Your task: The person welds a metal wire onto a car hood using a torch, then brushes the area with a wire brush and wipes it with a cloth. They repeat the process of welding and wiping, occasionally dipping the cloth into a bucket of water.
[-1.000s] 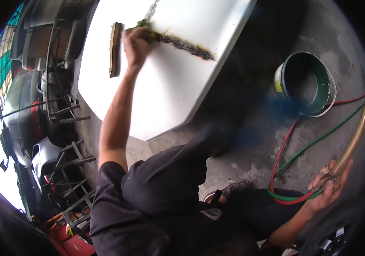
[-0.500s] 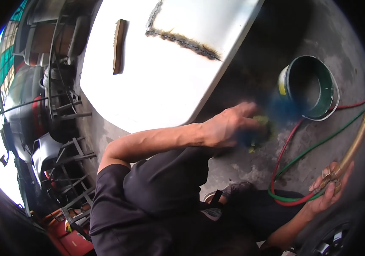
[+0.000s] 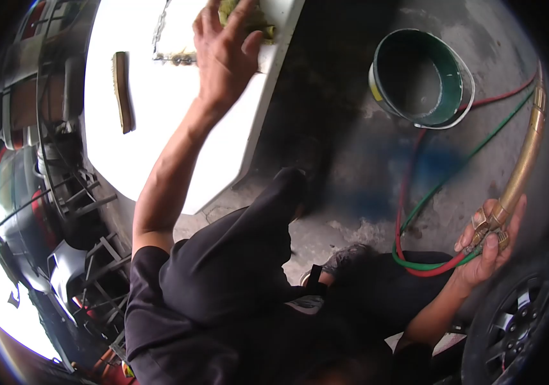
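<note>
My left hand (image 3: 223, 61) is stretched over a white panel (image 3: 159, 154), its fingers pressed on a crumpled yellow-green rag (image 3: 231, 11). The rag lies by a dark, scorched weld seam (image 3: 175, 61), partly covered by the hand. On the same panel, left of my forearm, rests a wooden wire brush (image 3: 120, 93). At the right, my right hand (image 3: 491, 244) is wrapped around the valve end of a brass gas torch (image 3: 523, 170). A red hose (image 3: 431, 272) and a green hose (image 3: 441, 183) run from the torch.
A dark green bucket (image 3: 444, 96) with a wire handle stands on the concrete floor (image 3: 345, 244). Beside my right arm is a black wheel (image 3: 512, 327). Metal racks (image 3: 98, 250) and car parts fill the left side, near a parked car (image 3: 21, 192).
My left hand has moved from near the bucket up and left onto the panel with the rag. The right hand still grips the torch. The whole view has shifted.
</note>
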Motion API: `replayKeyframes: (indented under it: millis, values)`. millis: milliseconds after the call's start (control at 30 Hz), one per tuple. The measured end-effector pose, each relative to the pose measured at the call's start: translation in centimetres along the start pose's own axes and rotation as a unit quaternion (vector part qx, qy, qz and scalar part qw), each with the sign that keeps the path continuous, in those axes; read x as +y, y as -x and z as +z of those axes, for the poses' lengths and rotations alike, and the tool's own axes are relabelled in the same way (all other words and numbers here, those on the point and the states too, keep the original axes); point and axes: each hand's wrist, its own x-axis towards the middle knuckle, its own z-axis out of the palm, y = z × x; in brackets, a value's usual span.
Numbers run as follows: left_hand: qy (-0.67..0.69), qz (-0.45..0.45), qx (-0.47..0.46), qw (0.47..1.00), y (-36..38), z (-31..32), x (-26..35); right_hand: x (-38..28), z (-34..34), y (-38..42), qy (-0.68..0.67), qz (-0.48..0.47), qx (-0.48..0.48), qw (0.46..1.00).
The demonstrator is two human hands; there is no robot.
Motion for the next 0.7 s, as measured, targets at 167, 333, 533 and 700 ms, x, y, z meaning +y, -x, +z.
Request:
replayKeyframes:
  millis: [167, 333, 533, 700]
  values:
    - [0.083, -0.011, -0.339, 0.937, 8.9, 10.1, 5.8, -0.4, 1.0, 0.2, 0.003, -0.001, 0.023, 1.000]
    - [-0.107, -0.029, -0.284, 0.952, 18.3, 27.5, 0.7, -0.5, 1.9, 1.6, 0.011, -0.008, -0.009, 1.000]
    - [0.216, -0.071, -0.305, 0.925, 12.6, 11.7, 5.0, -1.4, 3.2, 2.6, -0.020, 0.013, -0.083, 0.996]
    - [0.337, -0.041, -0.305, 0.890, 13.7, 0.1, 2.6, -1.0, 6.1, 2.6, -0.029, -0.012, -0.180, 0.983]
